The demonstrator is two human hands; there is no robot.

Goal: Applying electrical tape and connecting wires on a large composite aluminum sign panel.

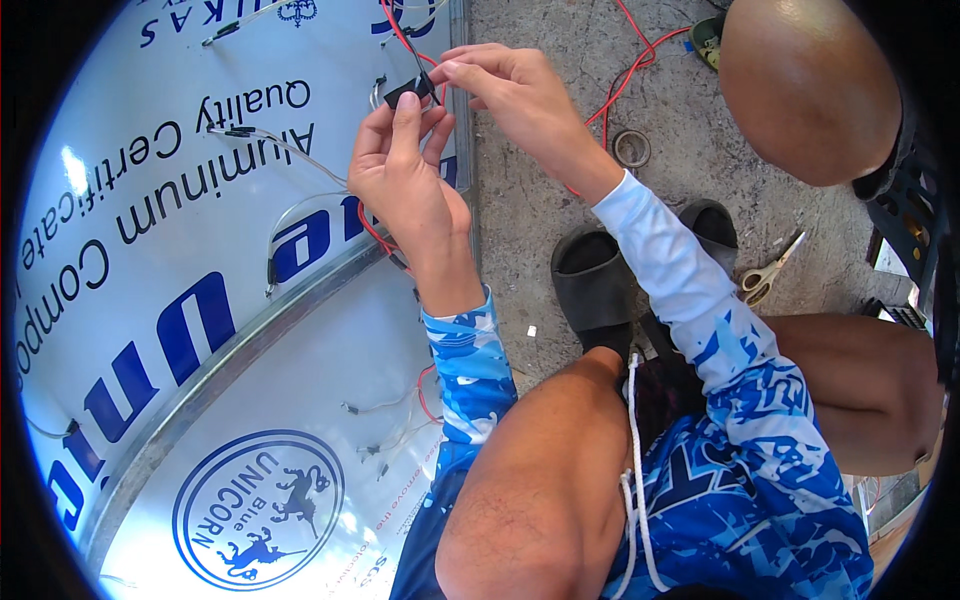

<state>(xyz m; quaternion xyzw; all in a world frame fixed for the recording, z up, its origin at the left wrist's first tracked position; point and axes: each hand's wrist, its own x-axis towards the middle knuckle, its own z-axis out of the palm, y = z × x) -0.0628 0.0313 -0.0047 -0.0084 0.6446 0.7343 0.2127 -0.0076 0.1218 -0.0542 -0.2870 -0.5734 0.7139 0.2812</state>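
Raised over the edge of a white printed panel (330, 380), my left hand (408, 170) is closed, its thumb pressing a small black rectangular piece (405, 94) against the fingers. The piece's exact kind does not show. Red and black wires (402, 38) run down to it from above. My right hand (505, 90) comes in from the right with thumb and index finger pinched at the wires beside the black piece. What lies in that pinch is too small to make out. More red wire (375, 232) hangs below my left wrist.
Thin wires with dark ends (240, 131) stick out of the panel, which a curved metal strip (250, 350) crosses. On the concrete floor lie a tape roll (631, 149), scissors (762, 280) and red wire (625, 75). Another person's knee (810, 90) is at upper right.
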